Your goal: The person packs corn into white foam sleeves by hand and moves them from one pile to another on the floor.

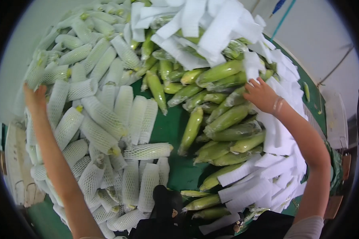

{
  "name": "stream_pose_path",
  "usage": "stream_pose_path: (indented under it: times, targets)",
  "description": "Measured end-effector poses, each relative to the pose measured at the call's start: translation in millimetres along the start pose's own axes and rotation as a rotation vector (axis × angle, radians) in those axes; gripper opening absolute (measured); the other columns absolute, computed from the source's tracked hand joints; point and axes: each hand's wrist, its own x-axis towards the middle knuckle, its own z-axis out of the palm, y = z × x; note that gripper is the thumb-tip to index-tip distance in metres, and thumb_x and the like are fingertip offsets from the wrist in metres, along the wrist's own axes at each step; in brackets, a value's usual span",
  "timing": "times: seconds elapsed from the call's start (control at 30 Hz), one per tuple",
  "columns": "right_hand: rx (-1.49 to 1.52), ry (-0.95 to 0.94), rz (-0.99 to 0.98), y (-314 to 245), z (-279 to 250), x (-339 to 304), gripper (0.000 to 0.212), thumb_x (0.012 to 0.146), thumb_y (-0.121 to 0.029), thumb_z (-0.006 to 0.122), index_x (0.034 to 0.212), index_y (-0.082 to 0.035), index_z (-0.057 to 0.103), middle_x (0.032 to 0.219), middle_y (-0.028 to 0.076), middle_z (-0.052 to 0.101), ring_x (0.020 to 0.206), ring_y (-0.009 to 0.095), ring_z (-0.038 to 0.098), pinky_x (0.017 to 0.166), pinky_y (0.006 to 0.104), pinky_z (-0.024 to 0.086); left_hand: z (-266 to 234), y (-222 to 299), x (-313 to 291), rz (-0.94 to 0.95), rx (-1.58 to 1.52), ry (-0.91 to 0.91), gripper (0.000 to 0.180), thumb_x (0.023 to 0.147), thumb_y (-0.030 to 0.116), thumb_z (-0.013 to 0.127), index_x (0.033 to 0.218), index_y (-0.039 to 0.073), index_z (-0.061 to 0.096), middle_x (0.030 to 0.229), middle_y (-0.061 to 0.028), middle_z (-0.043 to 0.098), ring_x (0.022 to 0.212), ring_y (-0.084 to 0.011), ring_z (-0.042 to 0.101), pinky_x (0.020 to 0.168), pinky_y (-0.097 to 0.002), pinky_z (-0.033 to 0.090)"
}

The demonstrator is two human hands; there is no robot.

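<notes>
At the far left, my left hand [36,98] has its fingers around the lower end of an ear of corn in a white foam net sleeve [36,65]; part of the grip is hidden. Over on the right side, the bent fingers of my right hand [261,95] close at the lower end of a white foam net sleeve [253,65]. Just left of that hand lie green ears of corn in husks [223,73], many wrapped in clear film. A large heap of corn in foam nets [101,109] spreads beside my left arm.
More flat foam sleeves [219,24] are piled over the corn at the back, and others [281,135] run down the right side. Beneath everything is a green surface [163,129]. A pale crate [20,159] stands at the left, another pale container [334,119] at the right.
</notes>
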Motion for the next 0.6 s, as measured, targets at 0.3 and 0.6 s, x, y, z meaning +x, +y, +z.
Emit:
stream_pose_path:
  times: [0.3,0.6]
  targets:
    - [1.828,0.604,0.307,-79,-93,164,0.024,0.084,-0.009,0.064,0.104,-0.002,0.053,0.08,0.005,0.058,0.068,0.016,0.057,0.06,0.0258,0.048,171,-131,-239,-0.55,-0.287,-0.835,0.026,0.093,0.01,0.049,0.117,0.003,0.055,0.103,-0.0077,0.062,0.087,-0.0151,0.062,0.071,-0.0267,0.051]
    - [2.272,0.768,0.804,-186,117,275,0.018,0.083,-0.009,0.061,0.097,0.0,0.055,0.082,0.005,0.061,0.069,0.014,0.056,0.063,0.0265,0.047,182,-256,-258,-0.739,-0.083,-0.668,0.027,0.087,0.019,0.062,0.104,0.0,0.055,0.093,-0.0035,0.059,0.085,-0.0121,0.054,0.077,-0.027,0.042]
